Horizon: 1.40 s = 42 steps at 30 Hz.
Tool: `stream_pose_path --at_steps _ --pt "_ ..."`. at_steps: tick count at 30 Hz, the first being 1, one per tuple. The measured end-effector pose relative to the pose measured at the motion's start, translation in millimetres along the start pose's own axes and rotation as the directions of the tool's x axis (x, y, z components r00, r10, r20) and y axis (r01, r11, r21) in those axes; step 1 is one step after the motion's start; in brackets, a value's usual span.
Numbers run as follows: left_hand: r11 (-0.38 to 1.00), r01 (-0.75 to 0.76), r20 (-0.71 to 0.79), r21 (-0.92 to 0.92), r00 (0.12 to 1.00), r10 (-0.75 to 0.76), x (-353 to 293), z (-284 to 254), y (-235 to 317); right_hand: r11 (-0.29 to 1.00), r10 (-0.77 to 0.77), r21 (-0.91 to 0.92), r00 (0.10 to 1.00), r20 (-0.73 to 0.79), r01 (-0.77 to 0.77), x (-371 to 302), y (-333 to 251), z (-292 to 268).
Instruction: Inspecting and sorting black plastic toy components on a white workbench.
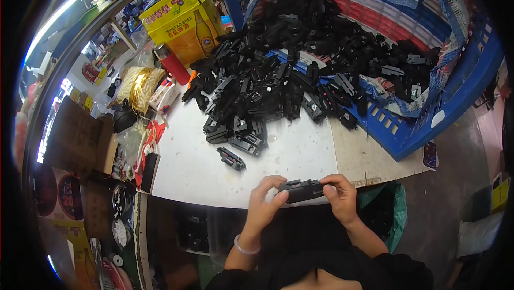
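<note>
Just over the near edge of the white tabletop [184,164], I hold an oblong black plastic part [302,191] level between both hands. My left hand [263,204] pinches its left end with thumb and fingers; a pale bangle circles that wrist. At the other end, the fingertips of my right hand [342,200] close on the part. A similar black part [231,159] lies alone on the table beyond my left hand. Farther off, a large heap of such black parts [262,86] covers the back of the table.
A blue plastic crate [415,135] lined with a striped woven sack [369,20] tips its parts onto the table from the right. At back left stand a yellow carton [184,22] and a red flask [174,65]. A green bag [399,210] hangs below the right edge.
</note>
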State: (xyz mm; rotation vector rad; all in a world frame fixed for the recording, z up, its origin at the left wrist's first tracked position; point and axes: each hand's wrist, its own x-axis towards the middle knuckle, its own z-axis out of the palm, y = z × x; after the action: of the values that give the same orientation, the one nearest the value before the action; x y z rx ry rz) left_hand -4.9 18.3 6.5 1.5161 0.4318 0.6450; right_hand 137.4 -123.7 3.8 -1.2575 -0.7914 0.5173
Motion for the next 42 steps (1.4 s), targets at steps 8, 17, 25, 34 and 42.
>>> stream_pose_path --at_steps 8,17,25,34,42 --pt "0.764 0.220 0.150 0.607 0.912 -0.382 -66 -120 8 0.684 -0.290 -0.630 0.929 0.229 0.369 56 31 -33" --pt "0.697 0.087 0.275 0.711 0.879 -0.390 -77 -94 -24 0.015 -0.326 -0.917 0.869 0.372 0.398 191 65 3" --pt "0.819 -0.199 0.551 0.538 0.818 -0.163 -41 -31 -6 -0.173 -0.151 -0.952 0.948 0.281 0.254 223 101 22" --pt "0.967 0.249 0.355 -0.057 0.910 -0.213 -22 -19 -11 0.740 -0.373 -0.448 0.861 0.347 0.501 101 -31 -12" --pt "0.875 0.186 0.253 -0.448 0.965 -0.075 11 13 1 0.001 -0.577 -0.354 0.290 0.764 0.935 31 -44 -42"
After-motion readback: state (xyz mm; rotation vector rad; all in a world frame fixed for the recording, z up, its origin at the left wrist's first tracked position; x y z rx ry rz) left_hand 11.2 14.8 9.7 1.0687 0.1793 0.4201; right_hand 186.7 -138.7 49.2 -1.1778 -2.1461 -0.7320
